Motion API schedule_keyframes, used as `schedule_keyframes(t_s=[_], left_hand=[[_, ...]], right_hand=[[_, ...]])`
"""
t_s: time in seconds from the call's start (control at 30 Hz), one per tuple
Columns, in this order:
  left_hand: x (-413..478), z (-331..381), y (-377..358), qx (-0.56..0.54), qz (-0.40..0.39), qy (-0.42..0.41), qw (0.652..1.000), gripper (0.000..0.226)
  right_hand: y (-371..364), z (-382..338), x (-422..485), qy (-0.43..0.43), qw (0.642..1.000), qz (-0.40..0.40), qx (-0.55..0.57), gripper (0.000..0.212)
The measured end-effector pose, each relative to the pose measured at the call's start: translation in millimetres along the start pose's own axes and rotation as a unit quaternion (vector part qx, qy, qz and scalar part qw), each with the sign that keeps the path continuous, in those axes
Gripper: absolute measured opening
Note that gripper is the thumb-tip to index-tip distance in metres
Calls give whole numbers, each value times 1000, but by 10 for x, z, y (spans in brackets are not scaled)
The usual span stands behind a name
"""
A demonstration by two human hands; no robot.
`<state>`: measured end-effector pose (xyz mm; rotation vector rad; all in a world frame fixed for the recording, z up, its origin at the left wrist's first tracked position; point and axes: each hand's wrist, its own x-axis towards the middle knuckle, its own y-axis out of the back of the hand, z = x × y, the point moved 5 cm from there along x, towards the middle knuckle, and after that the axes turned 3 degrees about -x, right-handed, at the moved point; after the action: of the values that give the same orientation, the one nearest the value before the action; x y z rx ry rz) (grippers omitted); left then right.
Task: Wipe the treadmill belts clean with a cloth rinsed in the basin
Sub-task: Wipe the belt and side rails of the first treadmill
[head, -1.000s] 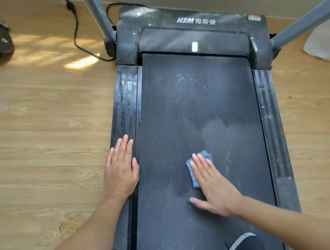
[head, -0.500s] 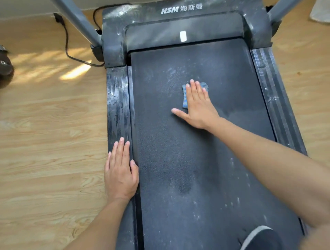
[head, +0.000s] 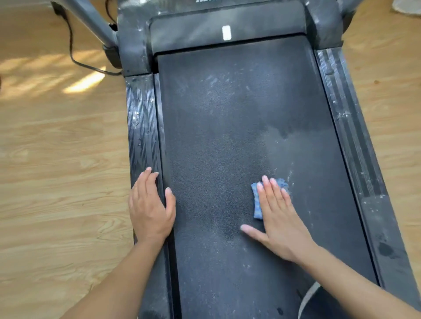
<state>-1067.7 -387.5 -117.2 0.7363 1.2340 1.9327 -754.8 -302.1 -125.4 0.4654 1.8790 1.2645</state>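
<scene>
Cloth (head: pixel 257 205), blue, lies on the treadmill belt (head: pixel 227 125) toward 5 o'clock of its middle, pressed under our right hand (head: pixel 278 218), fingers straight and together. Our left hand (head: pixel 150 207) rests flat at 8 o'clock on the side rail (head: pixel 141 125).

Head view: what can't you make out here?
Head view only:
Cloth: mostly hidden under the right hand; its full shape unknown.
Basin: outside the frame.
Treadmill lettering: cut off by the top edge.
Pale object at top right: cropped by the corner, unidentifiable.
</scene>
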Motion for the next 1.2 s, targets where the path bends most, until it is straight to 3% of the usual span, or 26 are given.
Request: schedule_keyframes(t_s=[0.13,0.27,0.43,0.57,0.63,1.0,1.1,1.2], left_hand=[[82,146,-122,34,-32,-88,995,65],[72,128,-144,57,-30,-91,994,65],[79,127,-146,54,-14,-95,994,61],[83,130,-152,51,-8,-98,994,60],[86,132,-154,51,-9,-96,994,60],[60,185,-106,61,-12,-91,994,59],[79,184,-89,49,-18,-93,994,60],[63,178,-89,37,-18,-89,995,60]], right_hand=[[643,214,1335,-59,996,48,41,116],[1071,424,2029,-60,996,46,51,118],[564,323,1057,-36,997,61,44,113],[-98,141,-352,-14,1000,12,17,110],[-233,126,-628,-14,1000,-5,0,108],[962,545,1827,-52,997,46,40,116],[958,637,1754,-63,995,56,45,115],[571,630,920,-61,995,53,51,114]])
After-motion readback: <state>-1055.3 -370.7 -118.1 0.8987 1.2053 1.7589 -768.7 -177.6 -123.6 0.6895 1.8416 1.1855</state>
